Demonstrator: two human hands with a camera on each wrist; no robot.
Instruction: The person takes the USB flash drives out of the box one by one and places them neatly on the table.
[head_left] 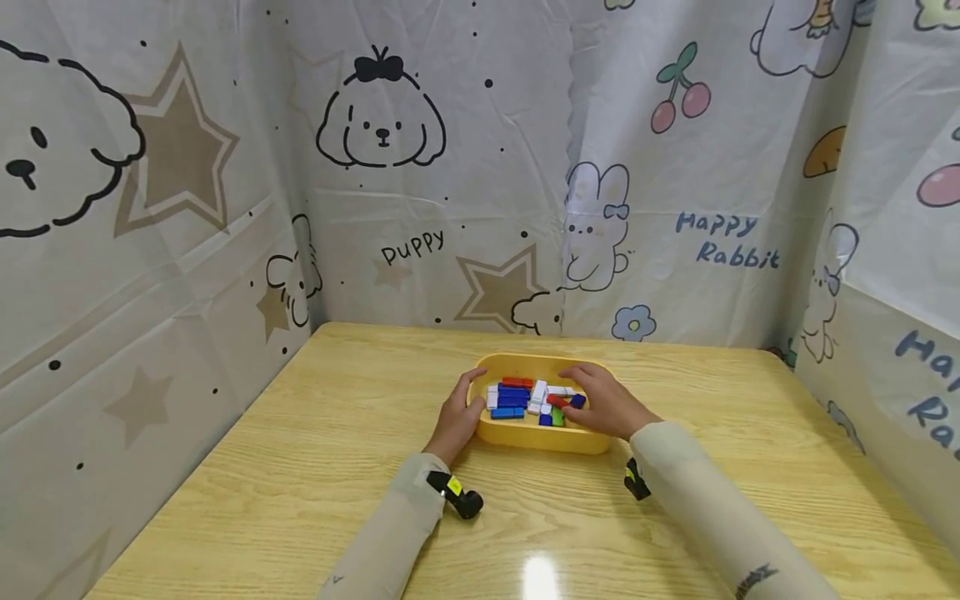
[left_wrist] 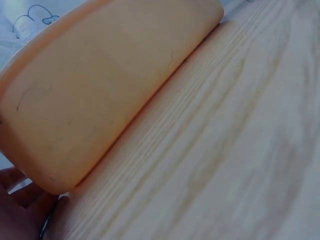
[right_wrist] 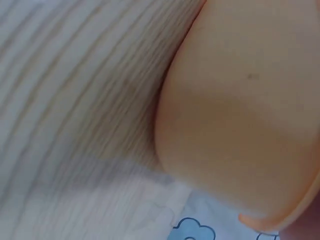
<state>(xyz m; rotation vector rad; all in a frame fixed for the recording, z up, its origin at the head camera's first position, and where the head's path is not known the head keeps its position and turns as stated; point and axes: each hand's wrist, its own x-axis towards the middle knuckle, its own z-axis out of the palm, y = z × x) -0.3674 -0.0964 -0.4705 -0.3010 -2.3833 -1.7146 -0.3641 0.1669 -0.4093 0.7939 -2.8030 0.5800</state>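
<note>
A yellow plastic bin (head_left: 540, 439) stands on the wooden table, holding a loose layer of small building blocks (head_left: 513, 398) in blue, white, red and green. My left hand (head_left: 457, 417) grips the bin's left end, thumb at the near side of the rim and fingers along the outside. In the left wrist view, the fingers (left_wrist: 25, 200) show at the bin's lower corner. My right hand (head_left: 606, 402) reaches over the right end, its thumb and fingers spread apart above a red block (head_left: 557, 401) and a dark blue block (head_left: 577, 401).
The light wooden table (head_left: 300, 483) extends around the bin on all sides. Patterned cloth (head_left: 450, 208) hangs behind the table and along both sides. Each wrist wears a small black camera, the left camera (head_left: 459, 495) close above the tabletop.
</note>
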